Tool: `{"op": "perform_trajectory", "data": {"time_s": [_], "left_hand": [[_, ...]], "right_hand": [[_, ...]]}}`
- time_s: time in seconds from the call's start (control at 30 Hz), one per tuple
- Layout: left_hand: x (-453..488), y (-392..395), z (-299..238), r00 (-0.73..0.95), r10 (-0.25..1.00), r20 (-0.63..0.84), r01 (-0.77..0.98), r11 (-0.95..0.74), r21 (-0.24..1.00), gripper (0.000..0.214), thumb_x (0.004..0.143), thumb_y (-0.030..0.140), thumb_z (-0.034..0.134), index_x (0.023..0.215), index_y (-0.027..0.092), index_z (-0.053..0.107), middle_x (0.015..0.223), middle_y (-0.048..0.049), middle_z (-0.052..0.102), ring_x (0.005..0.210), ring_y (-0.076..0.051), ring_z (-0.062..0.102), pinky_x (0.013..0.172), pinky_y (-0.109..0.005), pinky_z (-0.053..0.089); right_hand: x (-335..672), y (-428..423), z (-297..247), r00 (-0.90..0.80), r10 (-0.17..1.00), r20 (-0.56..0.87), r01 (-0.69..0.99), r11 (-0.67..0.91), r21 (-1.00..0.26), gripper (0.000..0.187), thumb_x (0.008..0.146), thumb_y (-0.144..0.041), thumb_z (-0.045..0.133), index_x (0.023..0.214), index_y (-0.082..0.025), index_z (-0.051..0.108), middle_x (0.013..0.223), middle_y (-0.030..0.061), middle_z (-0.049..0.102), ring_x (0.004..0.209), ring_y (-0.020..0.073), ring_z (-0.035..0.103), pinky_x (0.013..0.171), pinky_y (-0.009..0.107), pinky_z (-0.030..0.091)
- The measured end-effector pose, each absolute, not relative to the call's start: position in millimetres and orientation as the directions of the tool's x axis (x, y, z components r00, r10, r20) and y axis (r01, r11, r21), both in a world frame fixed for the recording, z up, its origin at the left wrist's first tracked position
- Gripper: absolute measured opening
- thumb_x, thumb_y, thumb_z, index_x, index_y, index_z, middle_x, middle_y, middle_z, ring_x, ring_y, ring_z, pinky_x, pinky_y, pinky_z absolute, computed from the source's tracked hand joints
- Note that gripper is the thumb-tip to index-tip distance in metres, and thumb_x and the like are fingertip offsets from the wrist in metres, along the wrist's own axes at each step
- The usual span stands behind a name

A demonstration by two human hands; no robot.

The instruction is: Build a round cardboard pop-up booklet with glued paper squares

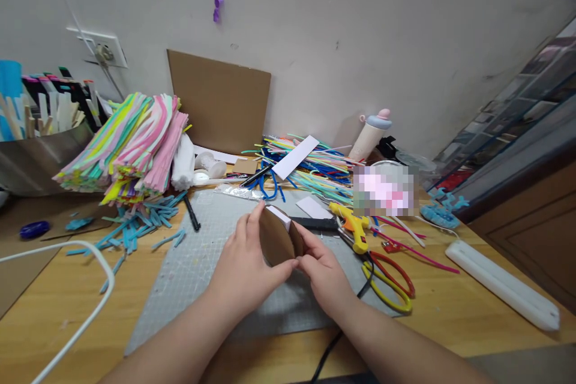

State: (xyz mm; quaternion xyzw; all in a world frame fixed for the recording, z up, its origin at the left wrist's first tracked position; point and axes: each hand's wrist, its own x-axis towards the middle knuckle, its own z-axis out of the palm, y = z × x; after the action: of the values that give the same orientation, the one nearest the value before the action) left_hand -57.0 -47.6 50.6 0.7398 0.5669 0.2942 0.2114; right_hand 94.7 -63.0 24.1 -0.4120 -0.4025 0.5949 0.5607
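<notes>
Both my hands hold a rounded brown cardboard piece (276, 240) with a white strip along its top edge, just above the grey cutting mat (189, 270). My left hand (245, 267) curls round its left side, thumb and fingers pressed on the card. My right hand (321, 270) pinches its lower right edge with the fingertips. The piece is bent into a curve between the two hands.
A yellow glue gun (353, 225) and red-and-yellow scissors (391, 279) lie to the right. Stacks of pastel pipe cleaners (130, 144) sit at left, loose coloured ones (315, 168) behind. A cardboard sheet (218, 102) leans on the wall. A white tube (501, 285) lies far right.
</notes>
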Motion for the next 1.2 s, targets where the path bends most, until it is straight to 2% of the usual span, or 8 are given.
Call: {"op": "perform_trajectory", "data": {"time_s": [0.13, 0.23, 0.47, 0.57, 0.63, 0.8, 0.93, 1.2], "left_hand": [[-57, -46, 51, 0.188, 0.96, 0.21, 0.734, -0.279, 0.619, 0.1, 0.068, 0.047, 0.071, 0.148, 0.025, 0.016, 0.138, -0.0156, 0.042, 0.126, -0.035, 0.046, 0.102, -0.051, 0.038], [-55, -47, 47, 0.195, 0.945, 0.262, 0.764, -0.314, 0.564, 0.098, 0.069, 0.05, 0.07, 0.148, 0.023, 0.017, 0.138, -0.017, 0.043, 0.127, -0.035, 0.045, 0.103, -0.051, 0.037], [-49, -54, 34, 0.184, 0.902, 0.39, 0.847, -0.347, 0.403, 0.102, 0.067, 0.039, 0.073, 0.148, 0.02, 0.015, 0.138, -0.0224, 0.044, 0.13, -0.039, 0.041, 0.106, -0.062, 0.024], [-57, -47, 39, 0.167, 0.895, 0.413, 0.795, -0.37, 0.48, 0.123, 0.054, 0.047, 0.083, 0.149, 0.024, 0.01, 0.149, -0.0216, 0.032, 0.137, -0.039, 0.033, 0.109, -0.063, 0.017], [-64, -40, 46, 0.133, 0.912, 0.389, 0.709, -0.362, 0.605, 0.123, 0.051, 0.047, 0.085, 0.149, 0.027, 0.013, 0.151, -0.0175, 0.03, 0.139, -0.037, 0.029, 0.11, -0.058, 0.021], [-71, -27, 60, 0.258, 0.959, 0.122, 0.405, -0.222, 0.887, 0.064, 0.064, 0.035, 0.078, 0.123, 0.025, 0.055, 0.128, -0.0078, 0.059, 0.12, -0.029, 0.052, 0.101, -0.04, 0.039], [-65, -27, 55, 0.309, 0.95, 0.053, 0.338, -0.162, 0.927, 0.017, 0.071, 0.028, 0.069, 0.087, 0.022, 0.066, 0.084, -0.0011, 0.067, 0.082, -0.023, 0.062, 0.072, -0.03, 0.045], [-63, -25, 53, 0.313, 0.945, 0.092, 0.344, -0.203, 0.917, 0.013, 0.069, 0.026, 0.071, 0.073, 0.02, 0.061, 0.069, 0.0037, 0.061, 0.068, -0.016, 0.055, 0.06, -0.024, 0.036]], "right_hand": [[98, -63, 22, -0.078, 0.997, 0.008, -0.359, -0.021, -0.933, 0.06, 0.061, -0.011, 0.052, 0.117, -0.029, 0.066, 0.13, -0.0011, 0.063, 0.125, 0.0256, 0.052, 0.106, 0.042, 0.039], [98, -64, 20, -0.09, 0.994, 0.058, -0.331, 0.025, -0.943, 0.05, 0.07, -0.016, 0.056, 0.118, -0.03, 0.063, 0.129, 0.0007, 0.063, 0.123, 0.0241, 0.053, 0.104, 0.039, 0.04], [94, -64, 21, 0.025, 0.989, 0.143, 0.001, 0.143, -0.99, 0.034, 0.079, -0.023, 0.065, 0.111, -0.027, 0.055, 0.097, 0.001, 0.064, 0.092, 0.019, 0.06, 0.084, 0.031, 0.047], [100, -59, 24, 0.038, 0.991, 0.129, 0.037, 0.128, -0.991, 0.033, 0.073, -0.019, 0.064, 0.105, -0.025, 0.058, 0.091, -0.0005, 0.063, 0.087, 0.0189, 0.059, 0.081, 0.031, 0.045], [107, -55, 28, 0.018, 0.995, 0.1, 0.013, 0.099, -0.995, 0.035, 0.068, -0.016, 0.063, 0.102, -0.025, 0.06, 0.089, -0.0013, 0.064, 0.086, 0.0188, 0.058, 0.079, 0.03, 0.044], [119, -50, 38, -0.069, 0.998, 0.009, -0.03, 0.007, -1.0, 0.032, 0.065, -0.012, 0.06, 0.095, -0.024, 0.062, 0.086, -0.0027, 0.064, 0.081, 0.0169, 0.056, 0.074, 0.027, 0.041], [121, -49, 38, -0.104, 0.994, 0.016, -0.058, 0.01, -0.998, 0.033, 0.068, -0.016, 0.067, 0.099, -0.024, 0.061, 0.091, -0.0027, 0.063, 0.086, 0.0169, 0.055, 0.076, 0.027, 0.041], [117, -48, 27, -0.131, 0.99, 0.055, -0.054, 0.048, -0.997, 0.029, 0.076, -0.029, 0.07, 0.103, -0.025, 0.059, 0.096, -0.0017, 0.064, 0.09, 0.018, 0.056, 0.081, 0.028, 0.042]]}}
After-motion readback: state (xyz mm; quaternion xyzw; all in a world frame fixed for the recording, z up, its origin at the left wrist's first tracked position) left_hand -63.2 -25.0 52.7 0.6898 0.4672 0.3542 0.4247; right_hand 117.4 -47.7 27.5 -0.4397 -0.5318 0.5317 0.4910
